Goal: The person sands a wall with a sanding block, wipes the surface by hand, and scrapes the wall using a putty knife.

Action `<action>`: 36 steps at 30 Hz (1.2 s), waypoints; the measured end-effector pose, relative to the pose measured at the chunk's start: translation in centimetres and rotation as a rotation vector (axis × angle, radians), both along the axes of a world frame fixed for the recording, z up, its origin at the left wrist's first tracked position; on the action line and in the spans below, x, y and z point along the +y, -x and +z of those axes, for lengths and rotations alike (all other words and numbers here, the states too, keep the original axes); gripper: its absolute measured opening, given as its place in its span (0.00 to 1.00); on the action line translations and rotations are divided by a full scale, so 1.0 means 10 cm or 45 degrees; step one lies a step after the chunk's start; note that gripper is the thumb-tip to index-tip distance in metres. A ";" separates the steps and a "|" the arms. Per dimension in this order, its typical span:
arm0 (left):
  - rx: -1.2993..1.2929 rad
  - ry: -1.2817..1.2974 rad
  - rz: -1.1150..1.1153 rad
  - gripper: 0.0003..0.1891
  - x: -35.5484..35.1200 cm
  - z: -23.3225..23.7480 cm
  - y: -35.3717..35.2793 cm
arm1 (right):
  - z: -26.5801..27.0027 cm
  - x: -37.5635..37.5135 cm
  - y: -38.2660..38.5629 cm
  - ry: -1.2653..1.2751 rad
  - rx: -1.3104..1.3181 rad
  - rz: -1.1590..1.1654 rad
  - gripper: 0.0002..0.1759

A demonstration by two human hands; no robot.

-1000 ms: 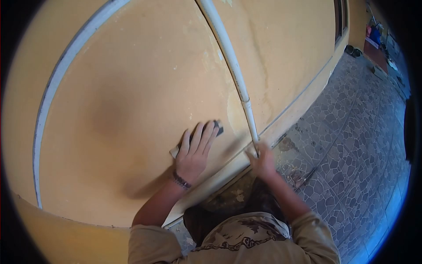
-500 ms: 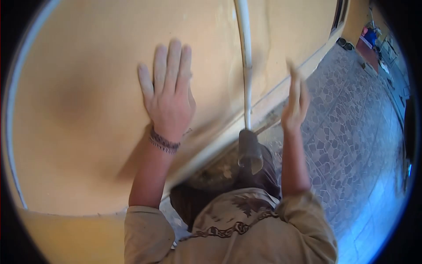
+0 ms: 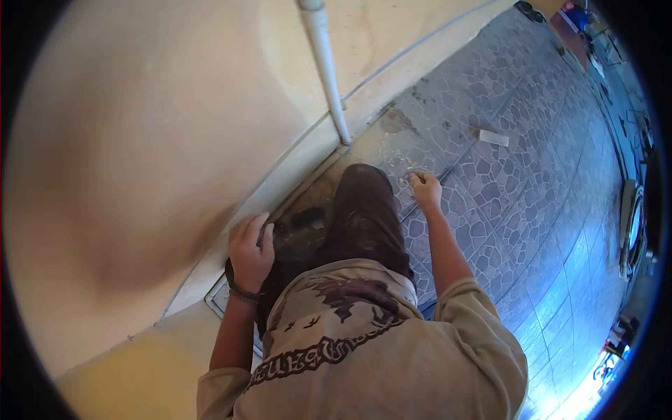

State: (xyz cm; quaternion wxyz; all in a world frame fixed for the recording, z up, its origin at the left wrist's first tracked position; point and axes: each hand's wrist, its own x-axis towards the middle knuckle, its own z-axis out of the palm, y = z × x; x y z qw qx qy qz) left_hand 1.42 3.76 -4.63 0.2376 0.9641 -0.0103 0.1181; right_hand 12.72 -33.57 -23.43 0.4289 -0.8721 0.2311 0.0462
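My left hand point(image 3: 250, 253), with a dark bracelet at the wrist, is low by the foot of the yellow wall point(image 3: 140, 154). Its fingers are loosely bent and the thumb stands apart; I see nothing held. Over the patterned floor, just right of my raised knee point(image 3: 364, 203), is my right hand point(image 3: 427, 190). Its fingers are curled together in a pinch, and whatever may be between them is hidden. Pale crumbs point(image 3: 402, 164) lie on the floor close to those fingertips. A dark object point(image 3: 306, 218) I cannot make out is on the ground between my left hand and knee.
A white pipe point(image 3: 323, 63) runs down the wall to the floor in front of me. One pale rectangular block point(image 3: 493, 137) lies farther out on the stone-patterned floor point(image 3: 521, 168). Footwear point(image 3: 529, 11) sits at the far wall. Various items line the right edge.
Both hands have come down from in front of the wall, the left to the wall's foot and the right near the floor. My right fingers have closed. The view has tilted lower.
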 end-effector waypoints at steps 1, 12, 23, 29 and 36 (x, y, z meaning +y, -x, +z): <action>0.201 0.107 0.084 0.14 0.04 -0.22 0.01 | -0.17 -0.14 -0.09 0.088 -0.026 -0.027 0.14; 1.603 -0.645 -0.310 0.38 0.05 -2.32 -0.02 | -1.36 -2.53 -0.23 0.746 0.131 -0.243 0.19; 1.445 -0.823 -1.237 0.18 0.03 -2.55 -0.07 | -1.87 -4.18 -1.77 1.201 0.032 0.186 0.36; 1.610 -0.504 -1.105 0.17 0.16 -2.79 0.24 | -1.92 -3.93 -1.77 1.240 0.332 0.215 0.34; 1.808 -0.239 -0.906 0.20 0.32 -3.16 0.47 | -1.66 -3.40 -1.40 1.197 0.753 -0.256 0.43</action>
